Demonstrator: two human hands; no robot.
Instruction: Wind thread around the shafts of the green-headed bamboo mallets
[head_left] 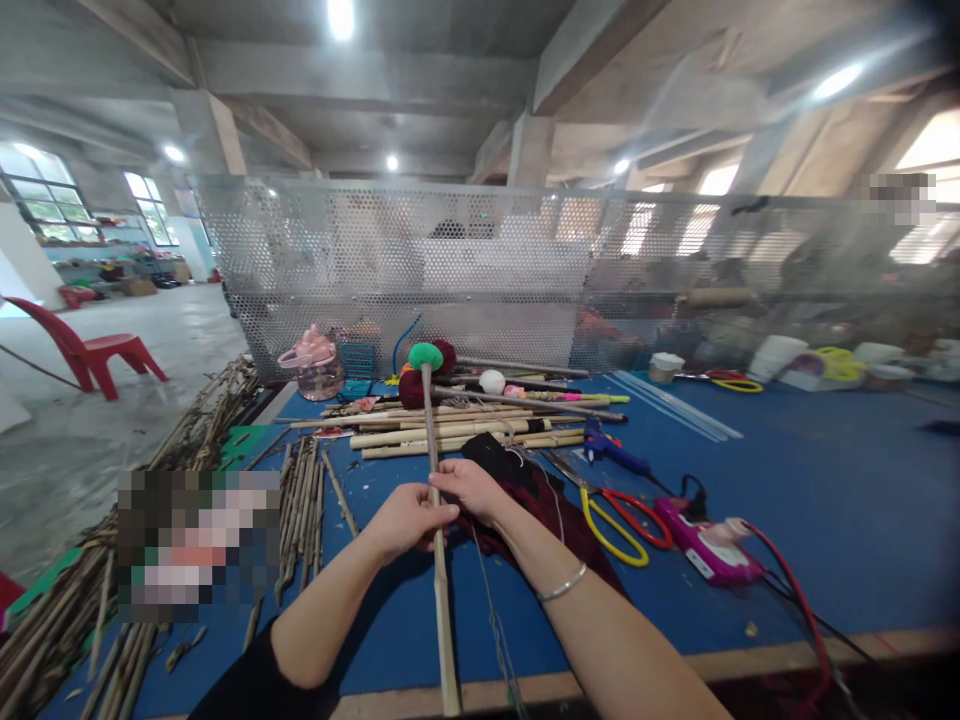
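**Held Long Stick at Mid-Length, Both Hands Engaged**

Held the long stick (442, 620) between both hands above the near side of the blue table (825, 480), with the near end towards the body and the far end, at the green ball (425, 354), pointing away.

Closed the left hand (409, 515) partly around the shaft, with thumb across the top and fingers curled beneath. Set the right hand (471, 488) just beyond, in a narrow pinch at the same shaft, close beside the left thumb. Could not confirm any hold by the right hand on the thin thread (491, 600) hanging below.

Judged the step in hand as close fingertip work at the grip point, probably handling or adjusting the shaft there. Judged the next move to call for steady support from the left hand, fine control from the right, and clearance from the loose thread.

Noted the dark cloth (510, 500) beneath and beside the right forearm, and the scissors (568, 466) to its right, near the blue glue gun (600, 440) and the magenta power strip (709, 545). Found pale sticks (450, 430) beyond the hands and thin twigs (300, 500) to the left.
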